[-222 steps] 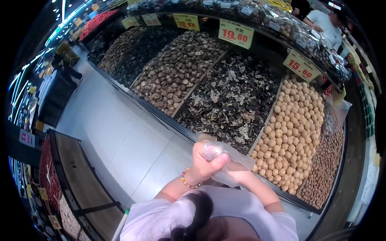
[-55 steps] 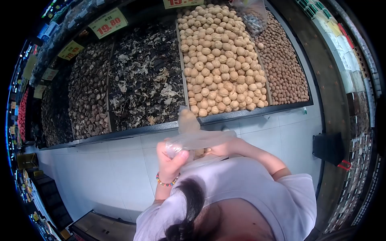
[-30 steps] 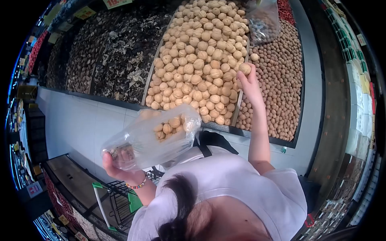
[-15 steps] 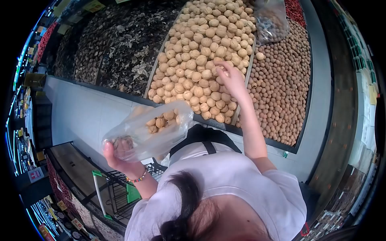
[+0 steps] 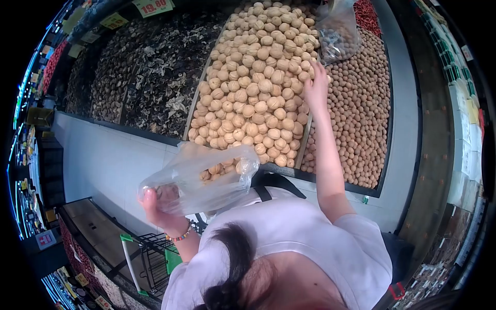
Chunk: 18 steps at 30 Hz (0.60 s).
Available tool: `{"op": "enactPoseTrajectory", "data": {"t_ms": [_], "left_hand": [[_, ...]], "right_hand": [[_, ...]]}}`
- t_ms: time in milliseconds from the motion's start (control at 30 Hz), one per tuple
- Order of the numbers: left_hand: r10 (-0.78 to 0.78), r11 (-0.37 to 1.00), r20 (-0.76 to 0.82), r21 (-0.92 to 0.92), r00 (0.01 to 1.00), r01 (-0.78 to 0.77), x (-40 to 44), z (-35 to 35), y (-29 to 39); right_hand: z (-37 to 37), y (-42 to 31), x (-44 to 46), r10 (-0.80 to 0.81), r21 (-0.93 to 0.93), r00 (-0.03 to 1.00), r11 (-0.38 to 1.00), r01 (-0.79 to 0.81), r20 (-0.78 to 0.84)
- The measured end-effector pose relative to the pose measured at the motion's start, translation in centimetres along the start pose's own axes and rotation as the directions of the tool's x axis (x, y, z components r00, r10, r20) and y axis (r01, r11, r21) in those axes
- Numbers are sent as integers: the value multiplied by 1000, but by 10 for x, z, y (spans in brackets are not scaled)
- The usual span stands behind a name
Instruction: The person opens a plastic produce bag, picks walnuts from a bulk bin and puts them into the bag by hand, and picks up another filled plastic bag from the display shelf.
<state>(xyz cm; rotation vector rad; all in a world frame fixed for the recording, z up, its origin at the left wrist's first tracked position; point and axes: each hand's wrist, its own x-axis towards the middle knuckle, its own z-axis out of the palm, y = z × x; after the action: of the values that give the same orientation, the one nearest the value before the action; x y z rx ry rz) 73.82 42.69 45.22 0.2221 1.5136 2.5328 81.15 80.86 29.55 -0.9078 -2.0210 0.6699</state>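
My left hand (image 5: 153,206), with a beaded bracelet at the wrist, is closed on the side of a clear plastic bag (image 5: 194,173). Several walnuts (image 5: 225,168) show inside it, and its mouth faces right. My right hand (image 5: 316,92) reaches out over the right edge of the big walnut pile (image 5: 258,88), by the divider. Its fingers are extended and apart, and I see nothing held in them; the fingertips partly cover what lies beneath.
Right of the divider are small round brown dried fruits (image 5: 356,113), with a filled plastic bag (image 5: 338,39) on top. Dark dried fungus (image 5: 170,72) fills the bin to the left. A shopping cart (image 5: 150,258) stands at lower left, and price signs (image 5: 153,6) hang at the back.
My right hand has moved right, from over the walnut pile to its right edge, and its fingers have straightened. The bag in my left hand has shifted slightly right and down.
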Motion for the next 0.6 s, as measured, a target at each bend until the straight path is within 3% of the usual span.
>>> {"op": "enactPoseTrajectory", "data": {"t_ms": [67, 167, 267, 400, 467, 500, 600], "left_hand": [[-15, 1000, -51, 19, 999, 16, 3, -2, -3], [-23, 1000, 104, 0, 994, 23, 9, -8, -1], [-15, 1000, -23, 0, 1000, 15, 10, -1, -1], [-6, 1000, -71, -28, 997, 4, 14, -4, -1], [2, 1000, -144, -12, 990, -4, 15, -6, -1], [7, 1000, -113, -11, 994, -8, 15, -7, 0], [21, 1000, -39, -11, 999, -21, 16, -12, 5]], "right_hand": [[1, 47, 13, 27, -434, 1000, 900, -24, 0], [-4, 70, 16, 160, -619, 968, 785, -8, 191], [-1, 88, 19, 141, -525, 973, 851, -26, 181], [-5, 21, 47, -50, -70, 998, 996, 47, -40], [1, -20, 64, -114, 130, 993, 985, 111, 14], [0, -53, 66, -58, 161, 995, 986, 43, 87], [37, -67, 84, -315, 196, 947, 934, 298, 60]]}}
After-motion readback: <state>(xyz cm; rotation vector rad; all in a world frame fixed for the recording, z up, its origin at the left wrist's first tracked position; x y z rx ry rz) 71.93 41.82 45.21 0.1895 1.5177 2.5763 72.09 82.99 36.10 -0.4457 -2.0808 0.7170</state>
